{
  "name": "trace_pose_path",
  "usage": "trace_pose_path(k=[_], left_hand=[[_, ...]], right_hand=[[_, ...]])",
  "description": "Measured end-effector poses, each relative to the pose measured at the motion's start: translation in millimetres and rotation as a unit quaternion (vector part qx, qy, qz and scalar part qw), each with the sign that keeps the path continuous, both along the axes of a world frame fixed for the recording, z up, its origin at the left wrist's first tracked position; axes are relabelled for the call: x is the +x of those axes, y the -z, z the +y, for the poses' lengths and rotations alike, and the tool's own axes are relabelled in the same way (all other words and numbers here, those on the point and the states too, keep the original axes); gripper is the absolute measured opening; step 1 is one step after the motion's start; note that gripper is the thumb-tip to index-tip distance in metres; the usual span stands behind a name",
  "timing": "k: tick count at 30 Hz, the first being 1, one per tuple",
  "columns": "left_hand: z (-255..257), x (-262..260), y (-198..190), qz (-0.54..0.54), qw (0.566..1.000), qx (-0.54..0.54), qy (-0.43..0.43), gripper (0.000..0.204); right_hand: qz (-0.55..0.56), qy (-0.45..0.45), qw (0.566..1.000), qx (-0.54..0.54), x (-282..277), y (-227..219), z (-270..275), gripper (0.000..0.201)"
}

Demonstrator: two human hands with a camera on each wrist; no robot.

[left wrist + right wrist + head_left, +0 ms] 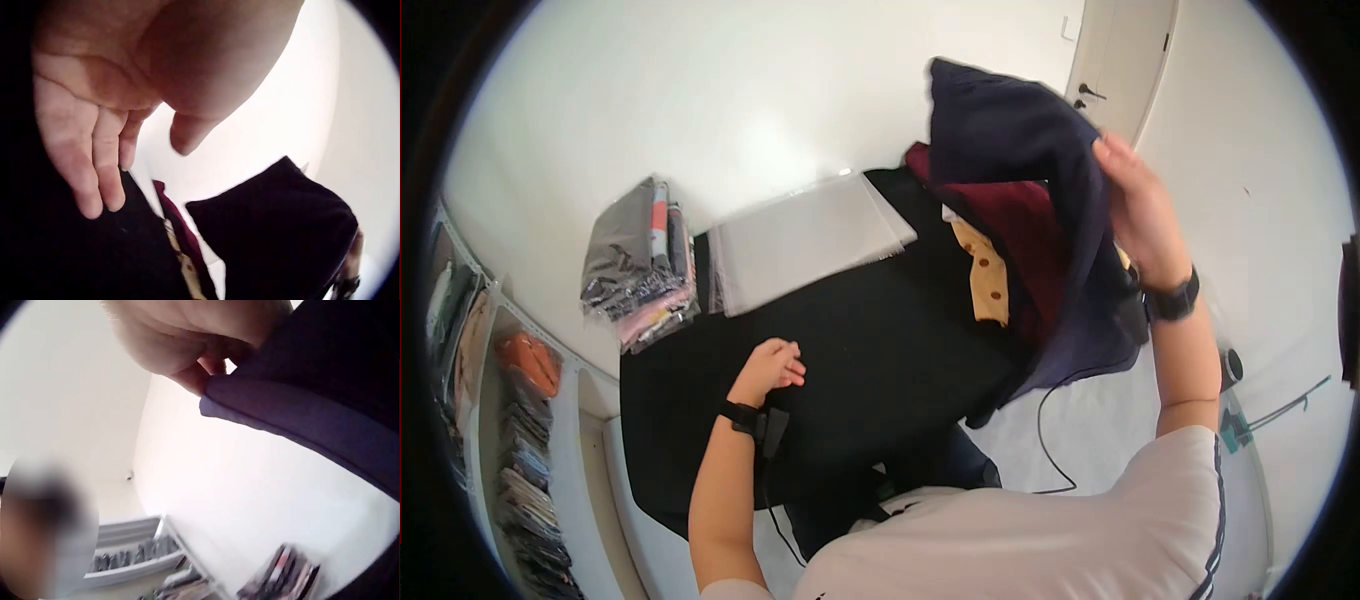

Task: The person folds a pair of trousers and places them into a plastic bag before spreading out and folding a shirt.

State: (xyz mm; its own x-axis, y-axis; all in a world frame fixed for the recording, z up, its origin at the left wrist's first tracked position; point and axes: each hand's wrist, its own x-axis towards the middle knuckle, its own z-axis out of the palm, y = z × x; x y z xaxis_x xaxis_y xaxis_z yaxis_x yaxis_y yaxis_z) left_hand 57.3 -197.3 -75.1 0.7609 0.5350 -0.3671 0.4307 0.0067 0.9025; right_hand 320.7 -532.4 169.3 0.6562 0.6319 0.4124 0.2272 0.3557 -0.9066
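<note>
A: Any hazard to record?

B: One, in my judgement. The navy cloth (1010,125) is pinched at one edge only, so it could slip or fold over on itself. Its low side might also drag the yellow dotted cloth (990,285).

A: Condition of the hands?

B: Right hand (1145,220): thumb and fingers closed on the navy cloth's edge, raised above the maroon cloth (1025,215) at the right of the black table (850,350). Left hand (768,370): open, fingers relaxed, holding nothing, near left.
</note>
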Motion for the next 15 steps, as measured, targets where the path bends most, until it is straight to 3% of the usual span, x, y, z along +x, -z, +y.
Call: trace_pose_path(k=[1,3,4,5,6,7,9,10,11,12,13,15], left_hand=[[-14,1,-14,-0.001,1.000,0.005,0.015,0.038],[-40,-1,-24,-0.099,0.990,-0.085,0.045,0.063],[-54,-2,-31,-0.093,0.990,-0.095,0.045,0.063],[-67,-4,-38,-0.149,0.969,-0.189,0.045,0.073],[-78,-4,-40,-0.206,0.937,-0.279,0.043,0.083],[-87,-5,-37,-0.201,0.937,-0.283,0.039,0.083],[-99,-6,-33,-0.179,0.954,-0.236,-0.056,0.090],[-102,-6,-29,-0.147,0.963,-0.218,-0.058,0.089],[-104,-5,-26,-0.146,0.963,-0.218,-0.062,0.089],[-108,-4,-24,-0.120,0.977,-0.167,-0.046,0.087],[-111,-1,-23,-0.094,0.988,-0.116,-0.029,0.085],[-113,9,-22,-0.080,0.987,-0.130,-0.051,0.083]], right_hand=[[0.004,0.002,1.000,-0.010,-33,12,-2,0.020],[-0.074,-0.068,0.983,-0.155,-66,50,-9,0.022],[-0.103,-0.114,0.963,-0.221,-79,77,-7,0.026],[-0.225,-0.140,0.929,-0.258,-96,100,-1,0.024],[-0.221,-0.221,0.909,-0.275,-102,126,6,0.023],[-0.216,-0.300,0.884,-0.287,-105,156,12,0.022],[-0.274,-0.354,0.849,-0.279,-112,210,20,0.017],[-0.271,-0.359,0.849,-0.279,-113,227,22,0.017],[-0.364,-0.361,0.807,-0.293,-113,242,26,0.015],[-0.453,-0.359,0.758,-0.304,-114,245,28,0.014],[-0.453,-0.362,0.756,-0.302,-112,244,30,0.014],[-0.429,-0.404,0.760,-0.275,-104,236,35,0.016]])
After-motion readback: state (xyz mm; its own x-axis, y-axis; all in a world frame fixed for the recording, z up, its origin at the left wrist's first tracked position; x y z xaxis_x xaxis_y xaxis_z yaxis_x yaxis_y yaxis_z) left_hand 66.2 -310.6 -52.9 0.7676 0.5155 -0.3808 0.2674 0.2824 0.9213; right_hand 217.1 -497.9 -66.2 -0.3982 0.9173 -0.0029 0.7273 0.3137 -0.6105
